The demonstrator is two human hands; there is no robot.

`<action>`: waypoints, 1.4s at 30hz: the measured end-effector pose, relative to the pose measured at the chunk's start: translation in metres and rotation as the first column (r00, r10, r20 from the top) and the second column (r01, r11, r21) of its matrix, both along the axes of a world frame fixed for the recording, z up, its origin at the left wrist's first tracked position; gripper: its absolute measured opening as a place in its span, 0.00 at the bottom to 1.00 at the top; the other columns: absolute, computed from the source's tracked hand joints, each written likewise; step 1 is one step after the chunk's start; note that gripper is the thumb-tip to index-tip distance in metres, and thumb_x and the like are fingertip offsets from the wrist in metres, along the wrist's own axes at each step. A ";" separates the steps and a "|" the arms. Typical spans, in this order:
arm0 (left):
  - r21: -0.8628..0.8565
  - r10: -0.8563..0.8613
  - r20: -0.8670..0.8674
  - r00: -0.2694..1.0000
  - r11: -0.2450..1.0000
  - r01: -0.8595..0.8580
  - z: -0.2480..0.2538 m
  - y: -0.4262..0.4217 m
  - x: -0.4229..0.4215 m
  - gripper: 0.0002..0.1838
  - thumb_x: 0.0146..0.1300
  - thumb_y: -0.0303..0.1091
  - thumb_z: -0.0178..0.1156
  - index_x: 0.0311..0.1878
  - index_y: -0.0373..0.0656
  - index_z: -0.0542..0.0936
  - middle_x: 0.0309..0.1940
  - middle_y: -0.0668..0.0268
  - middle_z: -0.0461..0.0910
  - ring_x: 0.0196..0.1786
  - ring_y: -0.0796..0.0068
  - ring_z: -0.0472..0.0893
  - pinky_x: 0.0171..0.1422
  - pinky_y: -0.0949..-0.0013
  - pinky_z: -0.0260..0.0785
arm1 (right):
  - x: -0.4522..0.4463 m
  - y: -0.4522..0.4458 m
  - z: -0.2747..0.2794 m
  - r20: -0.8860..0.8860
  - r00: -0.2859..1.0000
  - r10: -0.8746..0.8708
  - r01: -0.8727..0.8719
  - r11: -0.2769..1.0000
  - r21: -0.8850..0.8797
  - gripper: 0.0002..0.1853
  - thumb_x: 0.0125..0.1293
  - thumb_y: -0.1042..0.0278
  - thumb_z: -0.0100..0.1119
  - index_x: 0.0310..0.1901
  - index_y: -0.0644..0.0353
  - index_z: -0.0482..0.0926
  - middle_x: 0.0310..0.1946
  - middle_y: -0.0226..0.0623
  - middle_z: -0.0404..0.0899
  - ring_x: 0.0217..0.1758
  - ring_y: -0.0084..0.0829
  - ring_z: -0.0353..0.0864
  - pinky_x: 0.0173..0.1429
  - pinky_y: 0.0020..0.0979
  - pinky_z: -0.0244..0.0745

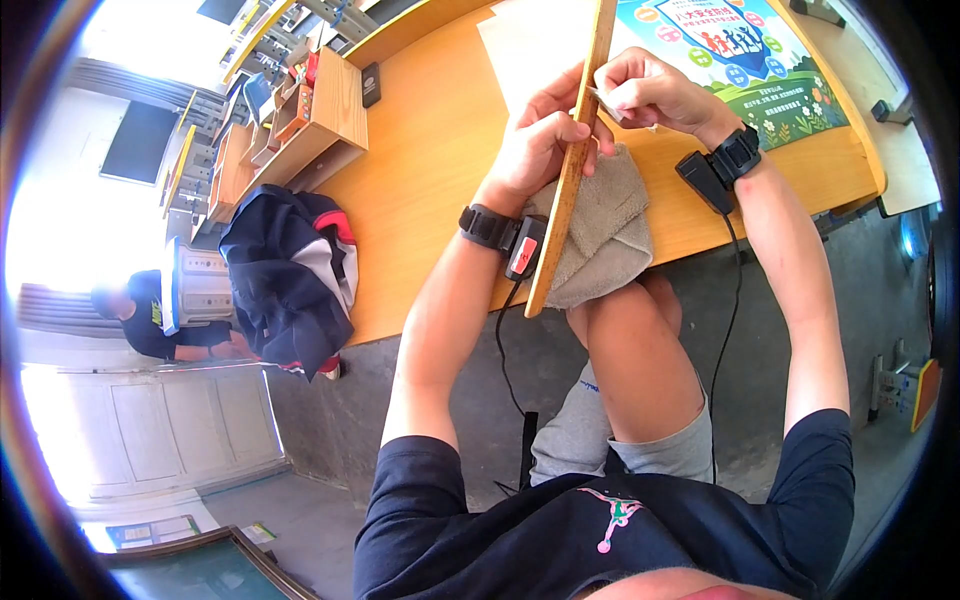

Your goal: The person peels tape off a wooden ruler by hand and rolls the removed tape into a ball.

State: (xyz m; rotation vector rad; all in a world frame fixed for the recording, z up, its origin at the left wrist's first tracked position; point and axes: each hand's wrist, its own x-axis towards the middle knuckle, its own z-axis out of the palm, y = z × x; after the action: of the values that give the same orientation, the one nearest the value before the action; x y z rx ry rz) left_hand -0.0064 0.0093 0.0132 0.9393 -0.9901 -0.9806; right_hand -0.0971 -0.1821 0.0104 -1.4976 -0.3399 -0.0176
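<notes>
My left hand (548,140) grips a long, narrow wooden strip (562,225), thumb on one side and fingers on the other. The strip stands slanted, seen nearly edge-on, and runs out of view at the top. Close beside it, my right hand (655,95) is closed in a pinch on a small whitish scrap (612,108), which lies against or very near the strip; its kind is unclear. Below both hands, a folded grey-beige towel (610,235) rests on the table's near edge, partly hidden by the strip.
A colourful poster (745,60) and white paper (505,60) lie on the wooden table (420,190). To the left are a dark jacket (285,270), a wooden organiser box (325,110) and a black object (371,85). Cables hang from both wrist devices. Another person (150,315) sits far left.
</notes>
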 end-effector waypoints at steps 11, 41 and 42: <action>-0.035 -0.056 -0.077 0.995 0.998 0.053 -0.006 -0.001 0.004 0.42 0.53 0.19 0.48 0.77 0.35 0.57 0.56 0.51 0.76 0.37 0.65 0.84 0.32 0.71 0.79 | -0.001 -0.003 0.000 0.014 0.999 0.036 -0.036 0.999 0.007 0.13 0.58 0.63 0.58 0.20 0.57 0.70 0.11 0.21 0.62 0.12 0.13 0.59 0.20 0.17 0.53; -0.040 -0.047 -0.059 0.997 0.998 0.045 -0.006 -0.001 0.003 0.41 0.54 0.21 0.49 0.76 0.36 0.60 0.52 0.49 0.77 0.36 0.60 0.83 0.32 0.67 0.77 | -0.001 -0.005 -0.005 0.050 0.996 0.078 -0.082 0.993 0.086 0.13 0.54 0.63 0.57 0.18 0.54 0.66 0.12 0.21 0.57 0.14 0.16 0.58 0.23 0.20 0.53; -0.040 -0.047 -0.060 0.997 0.998 0.045 -0.006 -0.001 0.003 0.41 0.54 0.21 0.49 0.76 0.36 0.60 0.52 0.49 0.77 0.36 0.60 0.83 0.32 0.67 0.77 | -0.001 -0.004 -0.005 0.054 0.996 0.074 -0.079 0.993 0.091 0.13 0.54 0.63 0.57 0.18 0.54 0.66 0.12 0.21 0.57 0.14 0.16 0.58 0.23 0.20 0.53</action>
State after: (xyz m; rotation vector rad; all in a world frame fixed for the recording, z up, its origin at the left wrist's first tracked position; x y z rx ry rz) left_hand -0.0037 0.0084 0.0073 0.8534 -0.9798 -1.0194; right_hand -0.0979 -0.1864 0.0059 -1.3929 -0.4316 -0.0105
